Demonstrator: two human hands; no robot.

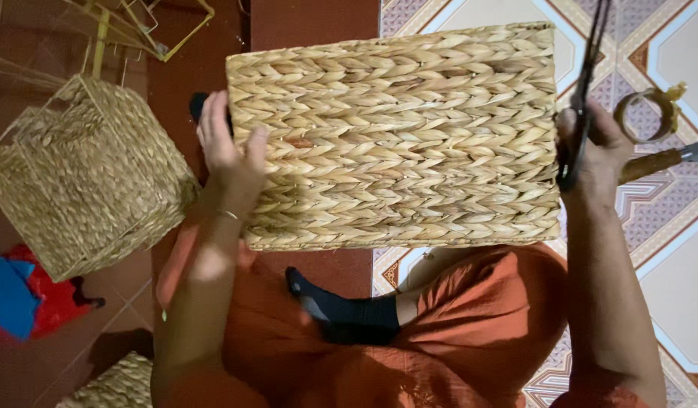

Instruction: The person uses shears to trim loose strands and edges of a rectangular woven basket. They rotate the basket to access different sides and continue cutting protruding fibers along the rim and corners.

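**Holding a woven basket between two hands**

Looking down from the head camera, we see a large woven basket [398, 140] of pale braided fibre held flat side up above our lap. Only this outer face shows, so we cannot tell whether anything is inside it.

Left of the large basket, a smaller woven basket [88, 174] sits on the red floor [198, 68], tilted on one corner; its faces are closed toward us and its contents are hidden. Above that smaller one, a bare yellow wire frame [130, 26] lies on the floor. Below and left of the large basket, the rim of a third woven piece [118, 385] shows at the picture's lower edge, with a red and blue bundle [28, 298] near it.

Our left hand [228, 155] presses against the large basket's left edge, fingers spread and curled over the weave, gripping it. Our right hand [594, 147] rests against the basket's right edge and is closed around black scissors [583, 98], whose blades point up past the top corner. The basket spans the gap between both hands, touching each.

Just right of the basket, beyond the right hand, a roll of tape [647, 113] and a brown-handled tool [659, 160] lie on the patterned tiles [666, 242]. Beneath the basket we see orange trousers [455, 332] and a dark sock [341, 310].
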